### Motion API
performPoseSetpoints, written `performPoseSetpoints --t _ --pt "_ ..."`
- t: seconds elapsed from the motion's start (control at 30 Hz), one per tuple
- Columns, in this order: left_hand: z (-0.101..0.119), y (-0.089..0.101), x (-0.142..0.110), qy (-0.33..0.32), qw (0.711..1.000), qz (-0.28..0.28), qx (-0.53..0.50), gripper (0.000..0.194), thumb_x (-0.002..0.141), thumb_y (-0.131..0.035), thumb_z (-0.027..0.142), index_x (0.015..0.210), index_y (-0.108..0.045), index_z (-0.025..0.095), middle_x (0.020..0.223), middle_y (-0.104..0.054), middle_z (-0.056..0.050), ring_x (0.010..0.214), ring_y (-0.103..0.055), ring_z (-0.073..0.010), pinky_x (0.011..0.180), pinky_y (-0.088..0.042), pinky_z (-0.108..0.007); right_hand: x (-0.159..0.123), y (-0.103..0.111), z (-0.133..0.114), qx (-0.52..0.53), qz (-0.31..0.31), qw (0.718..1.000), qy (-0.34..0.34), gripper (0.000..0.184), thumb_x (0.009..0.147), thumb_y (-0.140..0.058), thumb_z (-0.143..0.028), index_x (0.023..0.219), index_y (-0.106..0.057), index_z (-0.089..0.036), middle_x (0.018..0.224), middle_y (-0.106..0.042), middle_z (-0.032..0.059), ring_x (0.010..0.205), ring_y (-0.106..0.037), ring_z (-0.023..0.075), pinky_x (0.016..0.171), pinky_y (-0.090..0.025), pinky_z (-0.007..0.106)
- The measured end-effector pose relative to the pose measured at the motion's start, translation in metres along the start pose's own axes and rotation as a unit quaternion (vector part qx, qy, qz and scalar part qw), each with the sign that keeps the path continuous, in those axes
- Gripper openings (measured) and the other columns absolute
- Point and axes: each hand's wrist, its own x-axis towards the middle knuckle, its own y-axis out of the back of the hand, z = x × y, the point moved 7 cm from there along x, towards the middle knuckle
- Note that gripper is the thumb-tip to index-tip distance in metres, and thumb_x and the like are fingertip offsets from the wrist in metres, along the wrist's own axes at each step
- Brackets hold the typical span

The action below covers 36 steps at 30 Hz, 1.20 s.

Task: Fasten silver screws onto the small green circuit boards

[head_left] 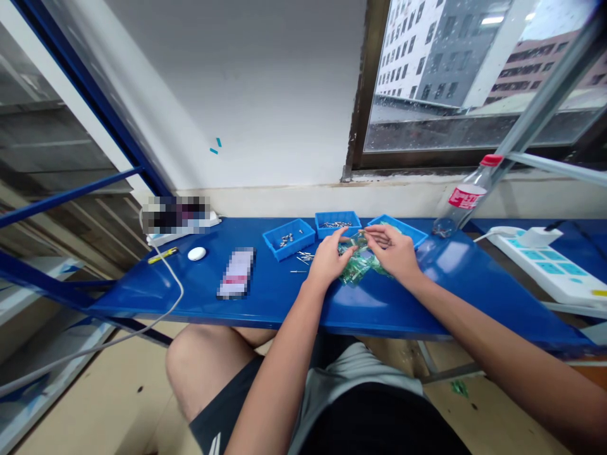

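My left hand (329,256) and my right hand (393,251) come together above the blue table, toward its back edge. Between their fingertips is a small clear, greenish plastic bag (361,241), pinched from both sides; what is inside it is too small to make out. A heap of green plastic packets (353,273) lies under and in front of the hands. Left of my left hand are several thin metal pins (305,257) loose on the table. One blue bin (339,218) behind the hands holds small metal parts, and another blue bin (290,240) holds a few.
A third blue bin (415,235) is partly hidden behind my right hand. Also on the table (270,297) are a phone (237,273), a white round case (196,253), a yellow cutter (162,255) and a cable. A plastic bottle (467,197) leans at right near a power strip (545,268).
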Motion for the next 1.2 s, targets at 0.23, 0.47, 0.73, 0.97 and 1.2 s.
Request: performPoseSetpoints --t 0.23,0.47,0.73,0.97,1.2 --pt "0.002 0.002 0.000 0.003 0.994 0.015 -0.113 0.050 0.098 -0.060 0.020 0.147 -0.049 0.022 0.102 -0.077 -0.005 0.092 -0.075 -0.0182 0.086 -0.060 -0.029 0.001 -0.014 0.015 0.127 -0.060 0.983 -0.120 0.054 0.077 -0.085 -0.050 0.120 -0.066 -0.022 0.099 -0.078 0.0075 0.094 -0.077 0.0248 0.088 -0.065 0.041" --pt "0.012 0.005 -0.001 -0.045 0.998 0.025 -0.034 0.041 0.100 -0.059 0.024 0.141 -0.056 0.021 0.125 -0.069 -0.011 0.101 -0.072 -0.0190 0.085 -0.062 -0.031 0.001 -0.015 0.028 0.166 -0.065 0.967 -0.180 0.056 0.071 -0.090 -0.051 0.111 -0.066 -0.020 0.084 -0.075 0.0037 0.071 -0.073 0.0203 0.073 -0.064 0.036" --pt "0.020 0.002 -0.003 -0.108 0.994 0.010 0.018 0.031 0.090 -0.075 0.025 0.120 -0.073 0.021 0.132 -0.067 -0.010 0.126 -0.062 -0.0248 0.113 -0.050 -0.043 0.003 -0.008 0.032 0.180 -0.021 0.967 -0.179 0.070 0.070 -0.091 -0.044 0.129 -0.060 -0.022 0.134 -0.067 0.0138 0.055 -0.063 0.0091 0.055 -0.059 0.030" --pt "0.012 0.012 0.001 -0.037 0.998 0.055 -0.012 0.017 0.097 -0.066 0.024 0.109 -0.077 0.020 0.104 -0.078 -0.007 0.093 -0.072 -0.0190 0.087 -0.058 -0.032 0.002 -0.014 0.019 0.192 -0.066 0.957 -0.210 0.044 0.083 -0.077 -0.058 0.104 -0.072 -0.020 0.100 -0.076 0.0099 0.078 -0.075 0.0228 0.047 -0.054 0.026" --pt "0.004 0.009 0.002 0.024 0.995 0.059 -0.076 0.022 0.097 -0.066 0.030 0.115 -0.072 0.019 0.101 -0.078 -0.007 0.084 -0.072 -0.0178 0.074 -0.059 -0.028 -0.001 -0.019 0.021 0.162 -0.107 0.962 -0.192 0.048 0.070 -0.090 -0.050 0.100 -0.071 -0.018 0.083 -0.073 0.0049 0.052 -0.063 0.0136 0.036 -0.042 0.023"
